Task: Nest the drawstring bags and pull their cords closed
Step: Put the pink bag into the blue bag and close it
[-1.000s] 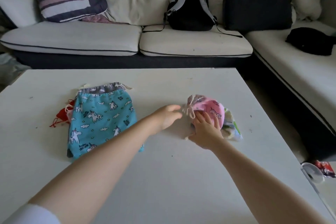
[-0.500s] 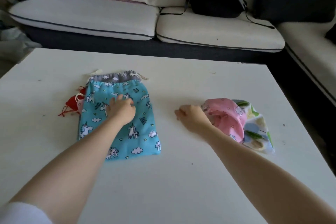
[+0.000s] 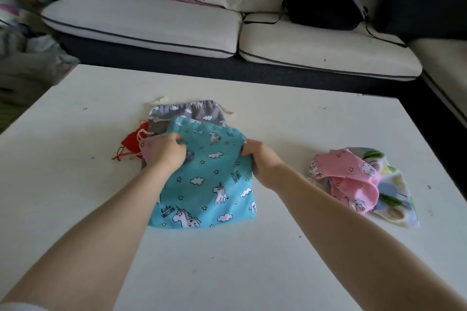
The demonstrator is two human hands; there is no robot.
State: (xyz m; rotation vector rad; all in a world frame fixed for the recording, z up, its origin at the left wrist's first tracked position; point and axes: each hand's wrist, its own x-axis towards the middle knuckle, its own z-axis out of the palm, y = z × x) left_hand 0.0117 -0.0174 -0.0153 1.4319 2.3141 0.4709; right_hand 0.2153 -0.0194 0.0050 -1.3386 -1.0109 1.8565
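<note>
Head view: hands [image 3: 166, 150] [image 3: 261, 159] grip blue bag's [image 3: 209, 189] top corners.

near table [image 3: 227, 272]: bare | left: red pouch [image 3: 130, 142] | right: pink bag [image 3: 346, 179] | far edge: bare

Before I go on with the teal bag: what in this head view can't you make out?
- Inside of the teal bag: hidden by its own cloth.
- Red pouch: mostly covered by the left hand and the teal bag.
- Right hand fingertips: tucked into the fabric.
- Pink bag: cord hidden in the folds.
</note>
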